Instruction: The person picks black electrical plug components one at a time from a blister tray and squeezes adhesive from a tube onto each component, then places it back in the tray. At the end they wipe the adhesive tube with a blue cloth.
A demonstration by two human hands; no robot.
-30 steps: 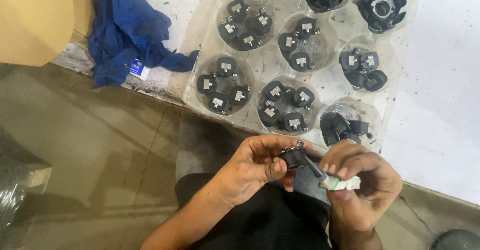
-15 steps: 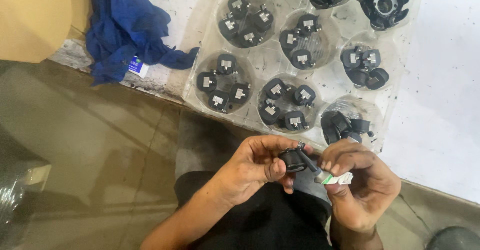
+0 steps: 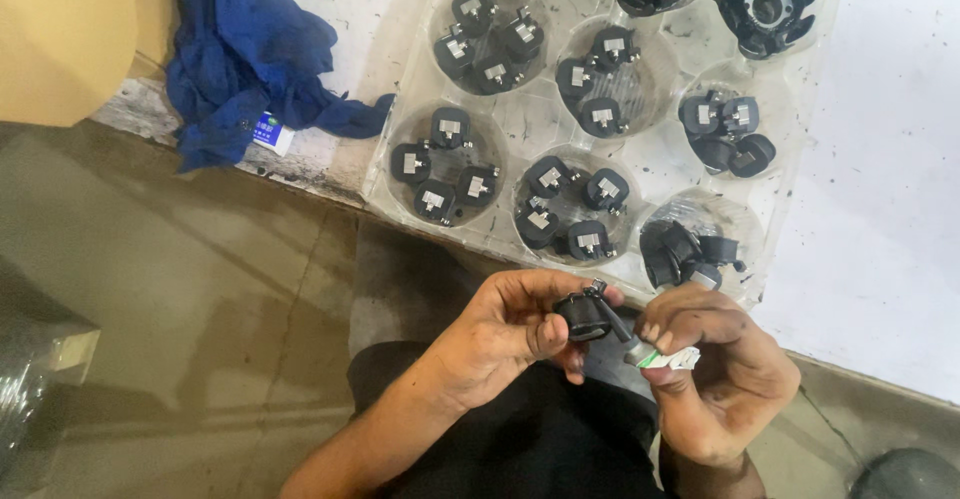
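A white bench (image 3: 880,209) fills the upper right of the view, its chipped front edge running from the upper left down toward the lower right, with a brown-grey floor (image 3: 180,289) below it. At the far upper left sits part of a tan rounded object (image 3: 60,29), cut off by the frame.

On the bench lies a clear plastic tray (image 3: 520,124) of round pockets, its near edge overhanging the bench's front edge. Each pocket holds a cluster of small black round parts (image 3: 445,164) with pale metal tabs on top; the pockets along the far edge hold larger black ring-shaped pieces (image 3: 765,4). Left of the tray, a crumpled blue rag (image 3: 250,59) with a small white label drapes over the bench's front edge.

Below the tray's near edge, over the person's dark lap, the two hands meet. The left hand (image 3: 510,334) is curled, thumb and fingers pinching a small black round part (image 3: 582,316) of the same kind as those in the tray. The right hand (image 3: 720,374) is closed around a small white-and-green tube (image 3: 668,359), fingertips gripping it, and the tube's dark slim nozzle (image 3: 612,321) touches the part. The part sits just in front of the tray's nearest right pocket, off the bench.
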